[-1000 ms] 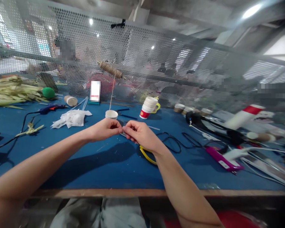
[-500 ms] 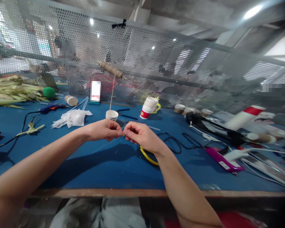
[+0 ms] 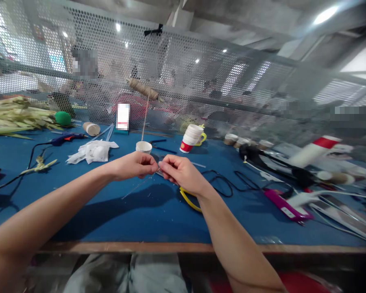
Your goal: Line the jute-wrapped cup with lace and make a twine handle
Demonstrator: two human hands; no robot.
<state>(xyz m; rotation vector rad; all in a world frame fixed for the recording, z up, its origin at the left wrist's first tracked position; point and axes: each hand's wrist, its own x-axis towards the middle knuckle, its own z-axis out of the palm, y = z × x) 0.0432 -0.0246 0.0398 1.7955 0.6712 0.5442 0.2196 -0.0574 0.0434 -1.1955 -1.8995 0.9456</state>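
Observation:
My left hand [image 3: 136, 165] and my right hand [image 3: 179, 173] meet fingertip to fingertip above the blue table [image 3: 158, 211]. Both are closed in a pinch on a thin pale strand [image 3: 137, 188] that trails down and left from my fingers towards the table. Just behind my hands stands a small white paper cup [image 3: 143, 147], and a line of twine [image 3: 145, 118] runs up from it to a spool of brown twine [image 3: 143, 89] hung on the mesh screen. A yellow-handled tool [image 3: 189, 200] lies under my right wrist.
Green leaves [image 3: 15, 118], a green ball [image 3: 62, 118], a blue glue gun [image 3: 67, 138] and crumpled white tissue [image 3: 92, 151] lie at the left. Stacked paper cups [image 3: 191, 137], black cables [image 3: 228, 183], a pink tool [image 3: 286, 203] and tape rolls [image 3: 247, 142] sit right. Behind the mesh sits another person [image 3: 79, 81].
The pale strand now shows longer, hanging down and left from my fingers. My hands stay together in nearly the same place.

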